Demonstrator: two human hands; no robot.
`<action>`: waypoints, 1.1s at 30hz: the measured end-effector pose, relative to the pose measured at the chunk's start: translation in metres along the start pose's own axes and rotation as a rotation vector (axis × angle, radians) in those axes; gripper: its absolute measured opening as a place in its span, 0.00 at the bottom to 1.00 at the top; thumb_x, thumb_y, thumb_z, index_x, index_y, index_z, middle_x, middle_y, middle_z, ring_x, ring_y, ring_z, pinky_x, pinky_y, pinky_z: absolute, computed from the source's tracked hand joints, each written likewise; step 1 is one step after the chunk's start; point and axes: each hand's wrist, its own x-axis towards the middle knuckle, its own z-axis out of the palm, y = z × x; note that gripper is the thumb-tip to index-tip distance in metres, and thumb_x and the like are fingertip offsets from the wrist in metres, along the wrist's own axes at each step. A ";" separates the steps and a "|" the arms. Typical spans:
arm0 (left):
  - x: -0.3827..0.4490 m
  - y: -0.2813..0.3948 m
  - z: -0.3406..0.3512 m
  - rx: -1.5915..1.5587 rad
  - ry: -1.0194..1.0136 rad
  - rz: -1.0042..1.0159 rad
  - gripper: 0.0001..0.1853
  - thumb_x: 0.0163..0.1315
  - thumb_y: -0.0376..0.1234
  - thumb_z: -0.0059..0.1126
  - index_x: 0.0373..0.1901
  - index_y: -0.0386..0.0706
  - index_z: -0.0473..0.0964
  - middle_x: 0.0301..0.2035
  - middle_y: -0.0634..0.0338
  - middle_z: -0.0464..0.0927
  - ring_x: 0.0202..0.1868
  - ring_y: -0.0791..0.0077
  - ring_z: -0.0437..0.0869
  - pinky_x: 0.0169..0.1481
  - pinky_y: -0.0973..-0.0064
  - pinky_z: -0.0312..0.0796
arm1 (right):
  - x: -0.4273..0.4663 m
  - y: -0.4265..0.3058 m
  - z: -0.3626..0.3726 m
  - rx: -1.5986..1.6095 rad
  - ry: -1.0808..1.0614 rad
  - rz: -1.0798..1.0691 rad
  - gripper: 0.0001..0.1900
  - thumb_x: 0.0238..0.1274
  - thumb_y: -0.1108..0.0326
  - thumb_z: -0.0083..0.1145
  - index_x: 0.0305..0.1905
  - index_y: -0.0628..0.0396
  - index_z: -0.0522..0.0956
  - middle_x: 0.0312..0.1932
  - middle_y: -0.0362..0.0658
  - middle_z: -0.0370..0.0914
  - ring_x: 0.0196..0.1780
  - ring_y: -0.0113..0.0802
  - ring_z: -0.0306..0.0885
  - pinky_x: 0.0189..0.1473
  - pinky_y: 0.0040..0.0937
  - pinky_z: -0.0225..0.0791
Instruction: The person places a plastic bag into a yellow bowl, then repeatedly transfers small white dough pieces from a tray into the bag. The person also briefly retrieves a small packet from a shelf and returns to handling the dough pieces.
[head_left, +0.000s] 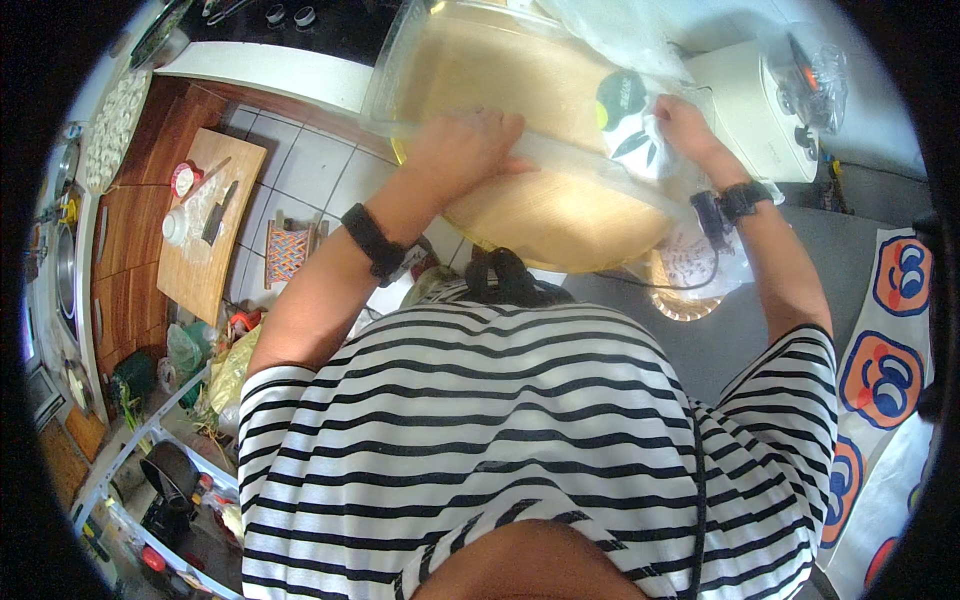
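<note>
Before my body is a broad yellowish panel or tray (525, 71) with a rounded front edge. A translucent plastic strip (585, 156) crosses it. My left hand (469, 150) is curled over this strip, its fingers and thumb around the edge. At the right, my right hand (684, 129) pinches a white plastic bag (637, 146) with dark green print. Blur hides the exact fingertip contact. More clear plastic (622, 34) lies crumpled behind the panel.
A white appliance (739, 105) with knobs stands at the right, near a plastic-wrapped item (821, 82). A woven basket (686, 304) is below. At left are a wooden board (244, 161) with a knife (219, 214) and bowl (175, 225), a tray of pale pieces (116, 131), and a stool (287, 255).
</note>
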 end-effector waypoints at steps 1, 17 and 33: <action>0.000 0.000 0.001 -0.004 0.006 0.006 0.25 0.52 0.56 0.55 0.31 0.43 0.68 0.26 0.56 0.77 0.32 0.61 0.81 0.34 0.67 0.73 | -0.003 -0.005 0.000 0.056 -0.013 -0.006 0.03 0.47 0.76 0.50 0.30 0.59 0.71 0.30 0.55 0.74 0.37 0.54 0.73 0.40 0.41 0.67; -0.001 -0.002 0.000 -0.055 0.008 -0.010 0.23 0.53 0.53 0.56 0.32 0.43 0.70 0.28 0.55 0.77 0.34 0.58 0.81 0.38 0.62 0.72 | -0.032 -0.068 -0.019 0.243 -0.638 -0.153 0.07 0.46 0.83 0.49 0.29 0.58 0.71 0.25 0.39 0.71 0.32 0.28 0.70 0.35 0.28 0.66; 0.000 0.001 -0.004 -0.004 0.021 0.016 0.22 0.53 0.53 0.56 0.33 0.44 0.68 0.29 0.56 0.78 0.34 0.60 0.82 0.34 0.66 0.73 | -0.043 -0.031 -0.004 0.187 -0.130 -0.235 0.06 0.45 0.80 0.52 0.30 0.60 0.69 0.31 0.51 0.71 0.36 0.49 0.71 0.41 0.36 0.65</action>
